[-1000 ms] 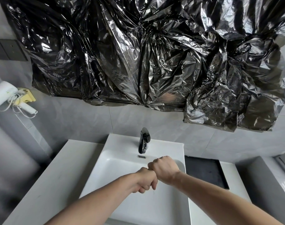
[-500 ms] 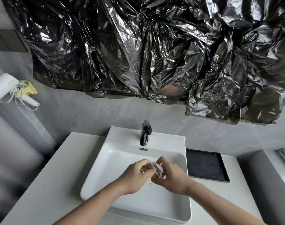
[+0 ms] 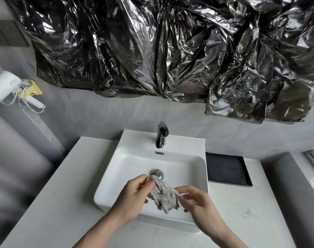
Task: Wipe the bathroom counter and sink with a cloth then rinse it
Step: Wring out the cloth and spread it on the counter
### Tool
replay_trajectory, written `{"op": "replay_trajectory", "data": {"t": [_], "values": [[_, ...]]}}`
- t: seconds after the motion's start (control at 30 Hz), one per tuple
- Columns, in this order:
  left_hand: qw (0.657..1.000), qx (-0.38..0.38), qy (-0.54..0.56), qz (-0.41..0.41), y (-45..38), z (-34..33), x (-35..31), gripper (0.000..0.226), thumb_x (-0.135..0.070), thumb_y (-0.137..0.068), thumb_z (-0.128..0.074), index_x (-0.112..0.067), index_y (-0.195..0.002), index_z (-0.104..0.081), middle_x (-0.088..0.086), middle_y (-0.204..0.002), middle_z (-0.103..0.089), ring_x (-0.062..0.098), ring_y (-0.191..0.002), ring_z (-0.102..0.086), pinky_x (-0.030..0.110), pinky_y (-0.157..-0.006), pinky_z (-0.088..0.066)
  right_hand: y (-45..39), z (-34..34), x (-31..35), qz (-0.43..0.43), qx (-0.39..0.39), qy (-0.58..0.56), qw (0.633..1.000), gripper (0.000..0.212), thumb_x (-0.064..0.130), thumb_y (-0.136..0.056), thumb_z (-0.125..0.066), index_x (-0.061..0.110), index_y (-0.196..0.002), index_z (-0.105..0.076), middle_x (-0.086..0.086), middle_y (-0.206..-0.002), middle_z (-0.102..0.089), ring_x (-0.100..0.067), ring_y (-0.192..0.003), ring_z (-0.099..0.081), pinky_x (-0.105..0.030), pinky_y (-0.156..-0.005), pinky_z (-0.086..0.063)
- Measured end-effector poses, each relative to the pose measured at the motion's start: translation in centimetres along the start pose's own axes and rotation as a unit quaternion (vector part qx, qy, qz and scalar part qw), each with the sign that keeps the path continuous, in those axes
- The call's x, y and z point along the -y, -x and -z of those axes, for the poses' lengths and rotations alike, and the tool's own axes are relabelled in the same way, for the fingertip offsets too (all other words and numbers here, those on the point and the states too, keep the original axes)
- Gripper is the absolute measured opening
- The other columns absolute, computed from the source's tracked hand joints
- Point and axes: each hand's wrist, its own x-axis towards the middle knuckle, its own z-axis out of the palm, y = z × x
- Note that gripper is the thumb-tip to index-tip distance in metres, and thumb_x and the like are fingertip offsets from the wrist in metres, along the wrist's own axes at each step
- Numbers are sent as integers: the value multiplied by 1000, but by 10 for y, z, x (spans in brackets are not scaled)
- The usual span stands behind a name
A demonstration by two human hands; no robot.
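Observation:
A twisted, wrung grey-pink cloth (image 3: 163, 195) hangs between both hands over the front of the white rectangular sink (image 3: 127, 165). My left hand (image 3: 134, 197) pinches its upper left end near the chrome drain (image 3: 156, 173). My right hand (image 3: 197, 201) holds its right edge with the fingertips. The dark chrome tap (image 3: 161, 134) stands at the back of the basin; no water runs from it. The white counter (image 3: 63, 194) spreads to both sides of the sink.
A black tray (image 3: 227, 169) lies on the counter right of the sink. Crumpled black plastic sheeting (image 3: 170, 51) covers the wall above. A white hair dryer (image 3: 4, 90) hangs on the left wall. A grey ledge (image 3: 295, 176) rises at the right.
My fists were pressed together on the wadded cloth; they have moved apart and toward the front of the basin, and the cloth now hangs loosened between them. The camera tilted down.

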Motion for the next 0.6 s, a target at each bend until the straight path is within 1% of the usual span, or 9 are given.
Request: {"op": "replay_trajectory", "data": {"t": [0.07, 0.13, 0.2, 0.27, 0.3, 0.37, 0.47, 0.53, 0.6], "values": [[999, 11, 35, 6, 5, 0, -1, 42, -45, -88, -55, -3, -89, -61, -1, -76, -66, 11, -75, -66, 36, -72, -51, 4, -1, -1, 4, -8, -22, 1000, 9, 22, -97, -72, 29, -98, -77, -9, -85, -77, -13, -80, -68, -32, -78, -50], [998, 25, 54, 9, 10, -2, -3, 29, -33, -89, -52, -7, -94, -64, 3, -80, -68, 12, -76, -65, 35, -75, -52, 9, -3, -1, 13, 8, -32, 999, 8, 26, -93, -76, 28, -101, -77, -5, -91, -78, -17, -83, -70, -31, -80, -53], [997, 25, 66, 10, 15, -2, -2, 22, -22, -86, -49, -11, -101, -62, 11, -85, -69, 17, -76, -63, 37, -75, -53, 13, -8, 2, 21, 14, -15, 1000, 3, 26, -92, -78, 28, -93, -78, -1, -92, -78, -21, -85, -72, -28, -76, -56], [999, 15, 47, 3, 18, -2, 1, 22, -16, -87, -46, -14, -107, -54, 13, -82, -67, 19, -72, -58, 39, -73, -49, 13, -11, 2, 29, -5, 12, 999, 10, 27, -93, -77, 25, -83, -76, -3, -85, -77, -20, -83, -73, -26, -72, -55], [1000, 8, 19, -5, 18, -1, 4, 18, -14, -90, -45, -16, -106, -53, 12, -80, -67, 18, -71, -57, 41, -74, -48, 12, -11, 1, 29, -21, 15, 999, 13, 25, -94, -76, 25, -81, -75, -3, -84, -77, -19, -83, -73, -25, -72, -54], [999, -12, -34, -16, 19, 1, 8, 14, -9, -96, -47, -18, -100, -57, 4, -79, -69, 16, -73, -63, 44, -79, -51, 10, -9, 1, 28, -44, -8, 999, 14, 23, -95, -73, 25, -82, -72, -3, -85, -77, -21, -83, -73, -29, -75, -55], [997, -41, -57, -20, 22, 2, 8, 16, -13, -99, -55, -24, -101, -67, -6, -98, -72, 10, -95, -67, 42, -88, -53, 9, -6, 2, 45, -60, -30, 997, 14, 28, -97, -68, 18, -87, -68, -6, -83, -74, -18, -82, -71, -32, -78, -55], [997, -56, -48, -29, 22, 4, 8, 21, -16, -101, -58, -32, -102, -72, -11, -111, -70, 7, -104, -66, 36, -88, -55, 8, -3, 7, 51, -63, -61, 995, 16, 17, -100, -65, 5, -90, -65, -10, -77, -73, -18, -73, -68, -29, -74, -54], [997, -64, -32, -34, 19, 8, 10, 26, -15, -102, -58, -34, -102, -76, -13, -115, -68, 8, -105, -66, 36, -87, -58, 8, 0, 13, 52, -68, -74, 994, 16, 12, -99, -66, 0, -88, -65, -10, -72, -72, -17, -67, -66, -26, -68, -53]]}}
